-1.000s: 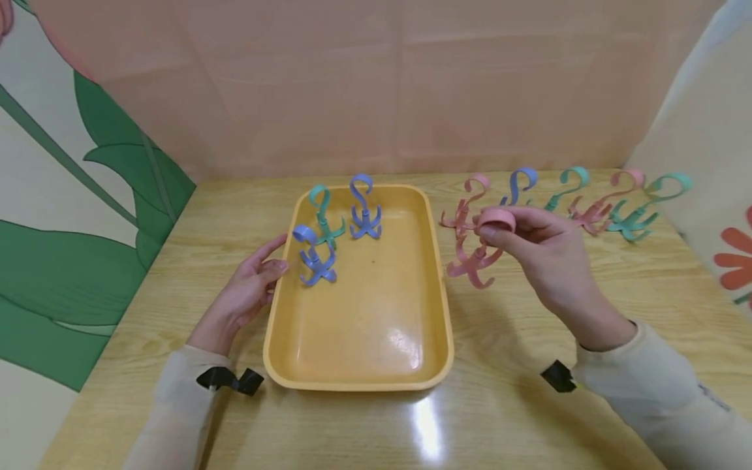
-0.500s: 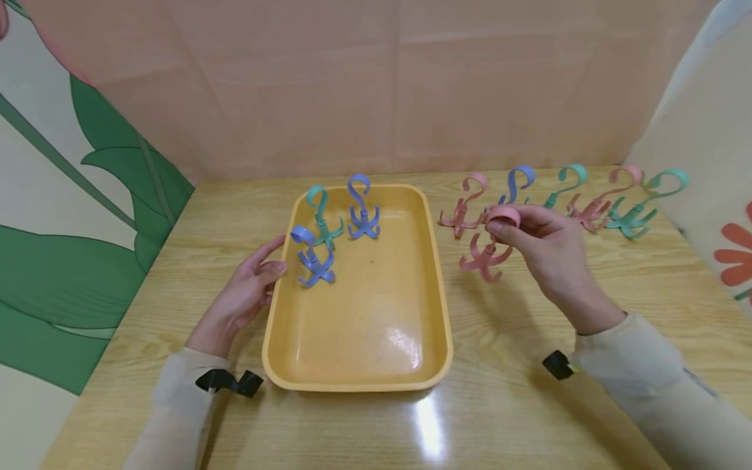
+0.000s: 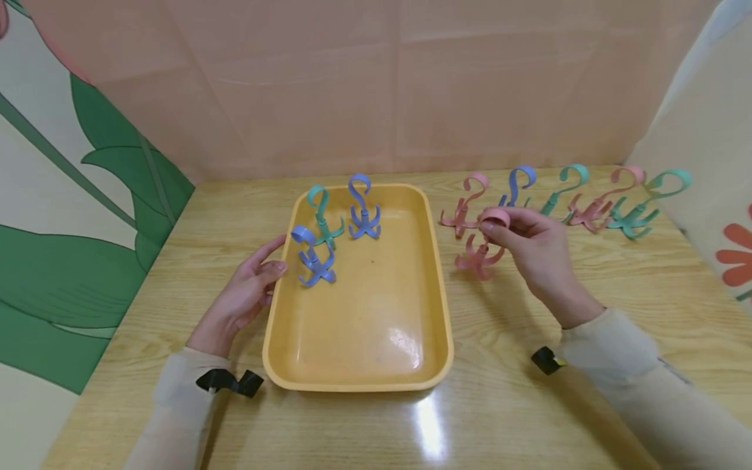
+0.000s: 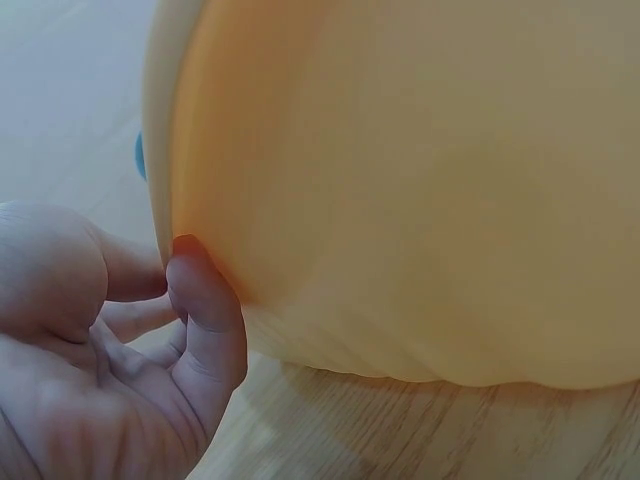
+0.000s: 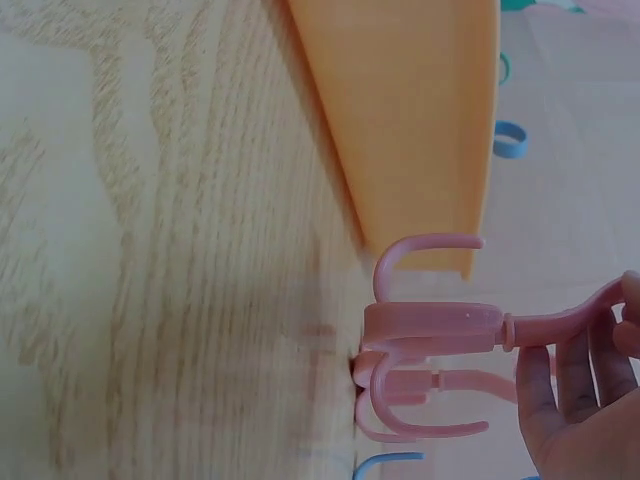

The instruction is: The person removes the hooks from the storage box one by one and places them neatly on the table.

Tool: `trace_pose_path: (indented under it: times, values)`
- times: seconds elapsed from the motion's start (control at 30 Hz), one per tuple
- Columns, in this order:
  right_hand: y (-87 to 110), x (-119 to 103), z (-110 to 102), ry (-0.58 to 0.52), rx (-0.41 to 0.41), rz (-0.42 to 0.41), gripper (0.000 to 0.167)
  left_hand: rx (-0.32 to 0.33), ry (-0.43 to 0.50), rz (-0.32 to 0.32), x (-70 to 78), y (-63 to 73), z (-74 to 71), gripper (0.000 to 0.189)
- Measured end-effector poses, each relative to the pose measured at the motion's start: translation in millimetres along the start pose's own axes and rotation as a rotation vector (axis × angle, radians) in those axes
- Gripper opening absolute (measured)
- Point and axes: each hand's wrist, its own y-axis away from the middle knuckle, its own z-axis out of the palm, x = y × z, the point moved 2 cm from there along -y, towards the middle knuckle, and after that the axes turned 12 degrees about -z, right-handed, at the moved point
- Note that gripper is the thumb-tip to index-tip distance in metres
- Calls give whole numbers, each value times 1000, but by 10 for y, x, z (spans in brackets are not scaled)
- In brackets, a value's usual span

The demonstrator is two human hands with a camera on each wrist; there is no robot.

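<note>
My right hand [image 3: 543, 251] pinches the curled top of a pink multi-claw hanging hook [image 3: 478, 258]. Its claws point downward, close over the table, just right of the yellow tray [image 3: 358, 386]. In the right wrist view, the held hook [image 5: 435, 325] overlaps another pink one behind it. My left hand [image 3: 247, 294] is at the tray's left side. The left wrist view has its thumb and a finger pinching the tray's rim [image 4: 165, 130]. Inside the tray stand a green hook [image 3: 322, 219], a blue hook [image 3: 365, 222] at the back and another blue hook [image 3: 317, 267] in front.
Along the back right of the wooden table [image 3: 587, 365] stands a row: a pink hook [image 3: 458, 219], a blue hook [image 3: 516, 183], a green hook [image 3: 564, 186], another pink hook [image 3: 593, 209] and another green hook [image 3: 631, 219]. A pink backdrop [image 3: 352, 98] rises behind.
My right hand has shifted the held pink hook slightly right and up, then a little back left, near the pink hook in the row. My left hand and the tray stay put.
</note>
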Motion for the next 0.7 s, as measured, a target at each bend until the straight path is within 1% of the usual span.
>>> trace_pose_path:
  times: [0.13, 0.27, 0.47, 0.7]
  values:
    - [-7, 40, 32, 16, 4, 4, 23, 1, -7, -1, 5, 3, 1, 61]
    - [-19, 79, 56, 5, 0, 12, 21, 2, -9, -5, 6, 3, -2, 62]
    - [-37, 145, 73, -9, 1, 2, 19, 5, -4, -7, -2, -5, -8, 61]
    - [-31, 217, 86, 17, 17, 20, 19, 13, -4, -11, -3, -8, -10, 60]
